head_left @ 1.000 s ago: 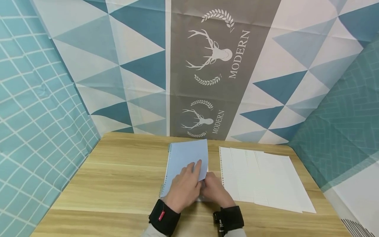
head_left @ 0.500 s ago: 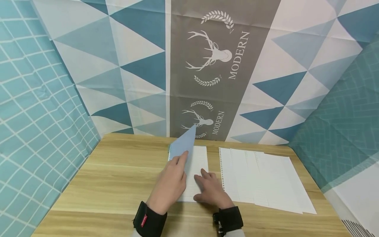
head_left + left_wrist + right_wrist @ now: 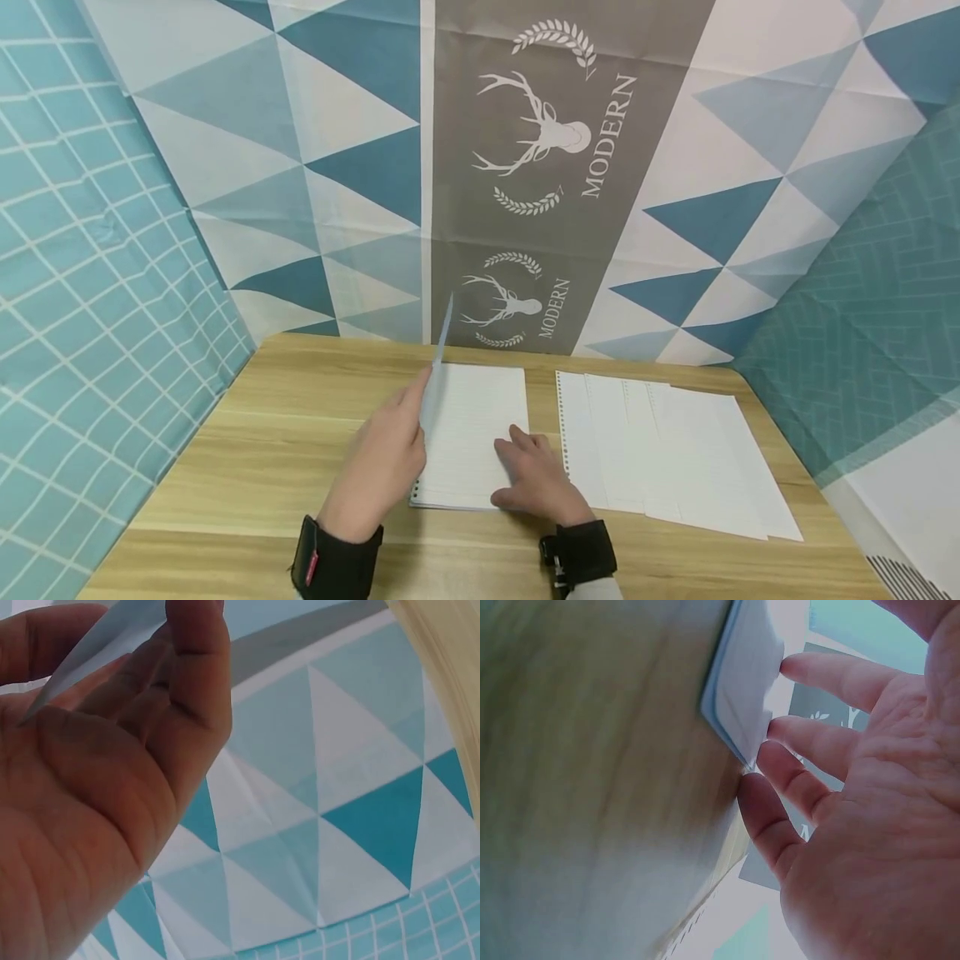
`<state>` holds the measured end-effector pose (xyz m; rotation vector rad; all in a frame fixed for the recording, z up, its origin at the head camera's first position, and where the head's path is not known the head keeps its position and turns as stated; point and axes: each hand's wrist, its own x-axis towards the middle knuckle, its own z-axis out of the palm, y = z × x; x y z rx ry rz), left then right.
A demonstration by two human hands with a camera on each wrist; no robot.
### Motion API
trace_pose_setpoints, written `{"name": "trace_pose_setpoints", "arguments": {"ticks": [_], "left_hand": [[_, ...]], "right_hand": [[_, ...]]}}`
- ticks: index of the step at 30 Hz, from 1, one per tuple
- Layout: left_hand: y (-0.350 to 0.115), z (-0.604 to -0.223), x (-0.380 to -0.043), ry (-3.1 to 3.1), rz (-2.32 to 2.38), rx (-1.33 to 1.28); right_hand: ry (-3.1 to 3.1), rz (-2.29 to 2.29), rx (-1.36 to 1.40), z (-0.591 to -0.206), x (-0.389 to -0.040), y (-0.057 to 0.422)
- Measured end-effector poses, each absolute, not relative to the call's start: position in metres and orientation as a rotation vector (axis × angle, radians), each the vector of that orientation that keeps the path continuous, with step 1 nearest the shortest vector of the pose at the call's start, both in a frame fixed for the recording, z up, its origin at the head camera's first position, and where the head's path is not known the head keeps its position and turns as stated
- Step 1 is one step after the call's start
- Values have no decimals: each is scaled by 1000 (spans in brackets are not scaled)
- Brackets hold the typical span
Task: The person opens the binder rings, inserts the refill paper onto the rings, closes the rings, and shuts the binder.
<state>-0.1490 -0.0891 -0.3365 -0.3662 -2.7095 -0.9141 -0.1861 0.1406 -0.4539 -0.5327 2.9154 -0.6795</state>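
Note:
A loose-leaf notebook (image 3: 474, 433) lies on the table in the head view, with a lined white page facing up and punched holes along its left edge. Its pale blue cover (image 3: 445, 327) stands nearly upright at that left side, seen almost edge-on. My left hand (image 3: 386, 462) holds the cover between thumb and fingers; the left wrist view shows the cover (image 3: 101, 652) running into the palm side. My right hand (image 3: 536, 479) rests on the page's lower right part, fingers spread. In the right wrist view its fingertips (image 3: 776, 729) touch the page near a corner.
Several loose punched white sheets (image 3: 675, 458) lie overlapping on the right of the wooden table (image 3: 300, 433). Patterned cloth (image 3: 360, 167) hangs behind the table and along both sides.
My left hand has swung the blue cover from lying over the page up and leftward to nearly upright, baring the page. My right hand came from beneath the cover to rest on the page.

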Motion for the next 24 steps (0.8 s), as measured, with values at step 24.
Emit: {"name": "trace_pose_setpoints", "arguments": {"ticks": [24], "left_hand": [[-138,-329,-146,-2776,-936,-240]], "right_hand": [[2892,-702,-519,-450,-185,141]]}}
